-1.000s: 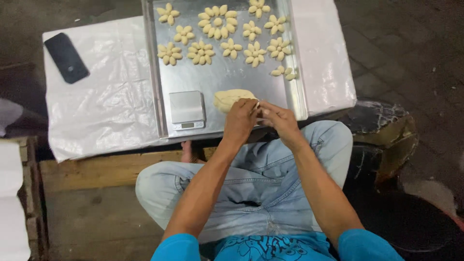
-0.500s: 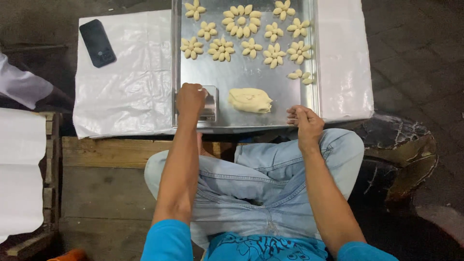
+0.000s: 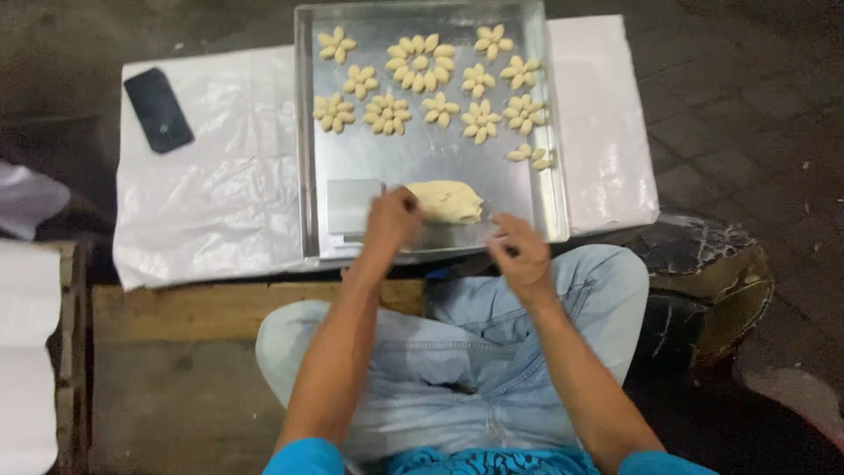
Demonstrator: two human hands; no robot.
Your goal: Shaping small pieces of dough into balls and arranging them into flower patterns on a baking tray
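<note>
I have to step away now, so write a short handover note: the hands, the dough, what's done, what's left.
Left hand is at the lump of dough, fingers closed at its near end; whether it grips is unclear. Right hand hovers at the metal tray front edge, holding nothing visible. Done: eleven flower-shaped pieces lie at the tray's far end, plus one partial. Left: the lump, unshaped.

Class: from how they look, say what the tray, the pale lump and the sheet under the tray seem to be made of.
Tray: likely metal, dull silvery sheen, raised rim. Pale lump: seemingly soft dough, matte cream, same as the flower shapes. Sheet: probably thin white plastic, glossy and wrinkled.
</note>
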